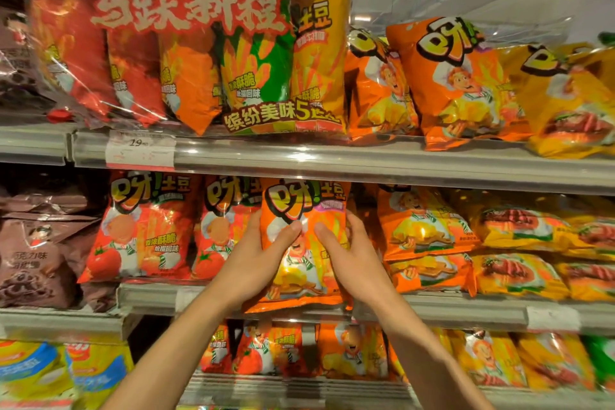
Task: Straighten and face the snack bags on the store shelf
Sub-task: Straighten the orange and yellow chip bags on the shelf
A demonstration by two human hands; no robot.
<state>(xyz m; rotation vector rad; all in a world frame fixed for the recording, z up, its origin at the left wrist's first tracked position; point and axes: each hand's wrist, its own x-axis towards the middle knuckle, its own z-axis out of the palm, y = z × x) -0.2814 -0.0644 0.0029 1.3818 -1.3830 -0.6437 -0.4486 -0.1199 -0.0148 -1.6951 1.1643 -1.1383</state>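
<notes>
Both hands grip one orange snack bag (304, 240) on the middle shelf (466, 308): left hand (256, 258) and right hand (354, 260) clamp its sides, thumbs on its front. It stands upright, front facing out, between red bags (143, 226) and orange bags (422, 226).

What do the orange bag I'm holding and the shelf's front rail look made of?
Orange bag: glossy plastic or foil film, likely; it shows crinkles and bright glare. Both the left hand and right hand grip it. Front rail: clear shiny plastic strip over grey metal, judging by its sharp highlights.
</notes>
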